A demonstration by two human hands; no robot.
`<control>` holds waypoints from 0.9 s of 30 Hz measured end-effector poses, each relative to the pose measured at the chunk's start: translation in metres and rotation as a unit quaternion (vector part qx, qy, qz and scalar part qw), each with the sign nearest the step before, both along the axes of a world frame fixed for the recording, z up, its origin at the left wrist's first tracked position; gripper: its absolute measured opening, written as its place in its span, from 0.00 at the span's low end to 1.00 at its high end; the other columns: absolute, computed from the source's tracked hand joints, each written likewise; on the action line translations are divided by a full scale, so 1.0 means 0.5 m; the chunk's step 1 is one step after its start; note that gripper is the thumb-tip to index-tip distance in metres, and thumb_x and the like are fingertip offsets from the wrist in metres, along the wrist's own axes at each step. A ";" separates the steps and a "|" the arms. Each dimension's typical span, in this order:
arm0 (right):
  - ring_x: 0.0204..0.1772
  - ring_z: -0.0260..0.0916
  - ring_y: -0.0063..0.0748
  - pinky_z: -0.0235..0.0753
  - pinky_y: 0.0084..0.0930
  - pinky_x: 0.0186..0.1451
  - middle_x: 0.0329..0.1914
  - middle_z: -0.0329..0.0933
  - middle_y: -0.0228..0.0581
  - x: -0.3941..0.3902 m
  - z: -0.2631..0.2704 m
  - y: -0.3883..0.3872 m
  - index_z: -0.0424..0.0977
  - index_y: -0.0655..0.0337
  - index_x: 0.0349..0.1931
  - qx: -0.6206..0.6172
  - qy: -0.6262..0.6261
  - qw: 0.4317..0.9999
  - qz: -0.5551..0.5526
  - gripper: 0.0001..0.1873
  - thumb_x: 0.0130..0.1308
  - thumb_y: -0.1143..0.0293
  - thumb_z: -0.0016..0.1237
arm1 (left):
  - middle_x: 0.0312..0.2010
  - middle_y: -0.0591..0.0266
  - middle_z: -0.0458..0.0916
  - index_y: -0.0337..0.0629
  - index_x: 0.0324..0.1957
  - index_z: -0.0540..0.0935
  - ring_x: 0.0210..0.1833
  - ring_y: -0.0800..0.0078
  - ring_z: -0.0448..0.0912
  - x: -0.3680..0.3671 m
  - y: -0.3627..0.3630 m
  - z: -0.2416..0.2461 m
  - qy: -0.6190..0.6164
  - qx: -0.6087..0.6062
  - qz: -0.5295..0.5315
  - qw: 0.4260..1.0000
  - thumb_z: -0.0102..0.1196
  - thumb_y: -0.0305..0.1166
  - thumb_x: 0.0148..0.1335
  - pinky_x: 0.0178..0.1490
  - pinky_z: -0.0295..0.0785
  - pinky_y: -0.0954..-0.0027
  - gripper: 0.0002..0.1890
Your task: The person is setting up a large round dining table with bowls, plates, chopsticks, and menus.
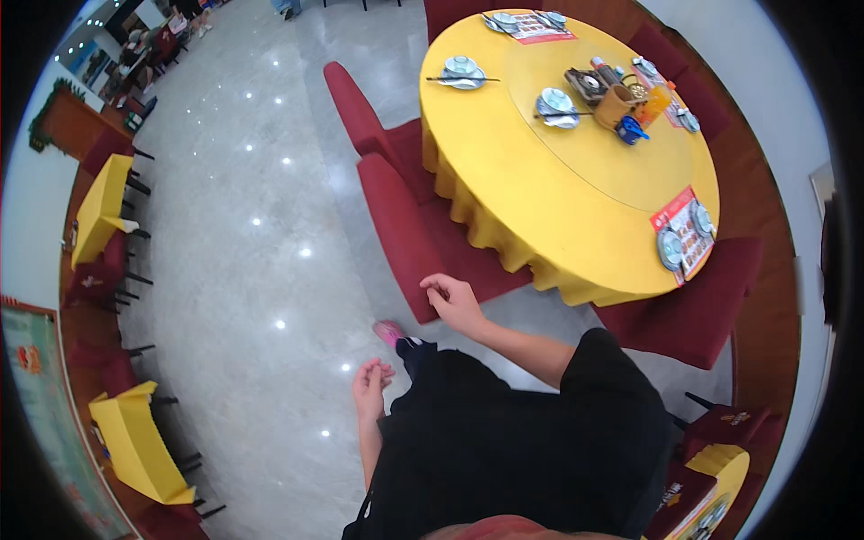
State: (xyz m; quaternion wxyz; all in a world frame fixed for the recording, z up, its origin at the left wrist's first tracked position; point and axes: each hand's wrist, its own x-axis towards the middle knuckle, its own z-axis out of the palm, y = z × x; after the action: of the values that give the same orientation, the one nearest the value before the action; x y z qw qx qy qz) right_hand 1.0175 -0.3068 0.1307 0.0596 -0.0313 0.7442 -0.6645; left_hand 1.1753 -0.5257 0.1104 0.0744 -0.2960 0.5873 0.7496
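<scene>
My right hand (453, 305) hangs over the lower end of a dark red upholstered chair (405, 236), its fingers loosely curved around nothing. Whether it touches the chair back cannot be told. Lower and to the left, my left hand (370, 388) hovers above the grey floor beside my leg, fingers half bent and empty. A round table with a yellow tablecloth (533, 202) stands ahead on the right. On its glass turntable (648, 172) are a bowl (556, 101) on a plate with chopsticks, a wooden holder (613, 106), an orange drink bottle (655, 104) and a blue container (630, 130).
Place settings (462, 73) and printed paper mats (685, 236) ring the table. Another red chair (688, 304) stands close on the right. A glossy tiled floor (270, 223) runs along the left, past yellow-covered tables (138, 439). People (192, 13) are far off at upper left.
</scene>
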 end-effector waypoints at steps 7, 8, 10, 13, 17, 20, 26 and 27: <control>0.25 0.66 0.14 0.64 0.17 0.26 0.22 0.73 0.30 -0.179 0.018 -0.179 0.76 0.66 0.38 0.007 0.036 0.990 -0.133 0.07 0.64 0.77 0.44 | 0.37 0.61 0.81 0.39 0.49 0.75 0.38 0.74 0.81 -0.196 -0.288 0.063 -0.035 -0.065 -0.132 0.989 0.48 0.33 0.68 0.39 0.71 0.77 0.11; 0.25 0.66 0.14 0.64 0.17 0.26 0.22 0.73 0.30 -0.190 0.019 -0.197 0.76 0.66 0.38 0.014 0.036 0.988 -0.153 0.07 0.64 0.77 0.44 | 0.37 0.61 0.81 0.39 0.49 0.75 0.39 0.75 0.80 -0.225 -0.320 0.071 -0.028 -0.091 -0.135 0.986 0.48 0.33 0.68 0.39 0.71 0.77 0.12; 0.24 0.66 0.14 0.64 0.16 0.26 0.22 0.72 0.28 -0.221 0.018 -0.228 0.76 0.66 0.38 -0.036 -0.028 0.983 -0.180 0.07 0.65 0.77 0.43 | 0.37 0.61 0.81 0.39 0.49 0.75 0.39 0.75 0.80 -0.297 -0.377 0.078 -0.052 -0.084 -0.131 0.987 0.48 0.33 0.68 0.39 0.71 0.77 0.12; 0.24 0.66 0.14 0.66 0.16 0.26 0.22 0.72 0.28 -0.244 0.018 -0.244 0.75 0.66 0.38 -0.036 -0.088 0.972 -0.213 0.07 0.65 0.77 0.42 | 0.37 0.61 0.80 0.38 0.49 0.75 0.38 0.76 0.80 -0.420 -0.440 0.058 -0.065 -0.065 -0.144 0.985 0.48 0.32 0.68 0.39 0.71 0.77 0.12; 0.19 0.65 0.15 0.63 0.14 0.19 0.22 0.71 0.30 -0.263 0.017 -0.250 0.74 0.65 0.38 -0.152 -0.136 0.925 -0.322 0.08 0.64 0.79 0.39 | 0.36 0.61 0.80 0.37 0.49 0.74 0.37 0.77 0.80 -0.603 -0.502 0.004 -0.061 -0.029 -0.250 0.966 0.47 0.33 0.69 0.38 0.71 0.78 0.12; 0.16 0.64 0.15 0.59 0.13 0.15 0.21 0.70 0.30 -0.279 0.024 -0.266 0.73 0.65 0.38 -0.114 -0.116 0.885 -0.436 0.08 0.63 0.79 0.40 | 0.36 0.61 0.80 0.36 0.49 0.74 0.36 0.78 0.79 -0.758 -0.516 -0.025 -0.041 0.009 -0.335 0.941 0.48 0.33 0.69 0.37 0.71 0.79 0.12; 0.16 0.62 0.15 0.59 0.14 0.16 0.18 0.69 0.28 -0.315 0.037 -0.306 0.73 0.65 0.38 -0.067 -0.075 0.780 -0.618 0.07 0.63 0.77 0.41 | 0.35 0.61 0.80 0.37 0.48 0.75 0.36 0.78 0.79 -1.036 -0.519 -0.003 -0.005 0.054 -0.470 0.881 0.48 0.33 0.69 0.38 0.72 0.77 0.11; 0.16 0.62 0.15 0.59 0.14 0.16 0.18 0.69 0.28 -0.321 0.037 -0.310 0.73 0.66 0.38 -0.053 -0.089 0.759 -0.643 0.07 0.63 0.77 0.41 | 0.36 0.61 0.80 0.37 0.48 0.75 0.36 0.77 0.78 -1.080 -0.511 0.002 0.001 0.033 -0.498 0.866 0.48 0.32 0.69 0.38 0.71 0.77 0.11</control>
State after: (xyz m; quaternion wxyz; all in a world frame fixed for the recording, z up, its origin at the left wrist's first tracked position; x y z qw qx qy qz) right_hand 0.8572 -0.4616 0.1492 -0.3172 0.5106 0.5447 -0.5848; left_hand 0.6354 -0.7813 0.1115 0.4473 0.0396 0.6314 0.6322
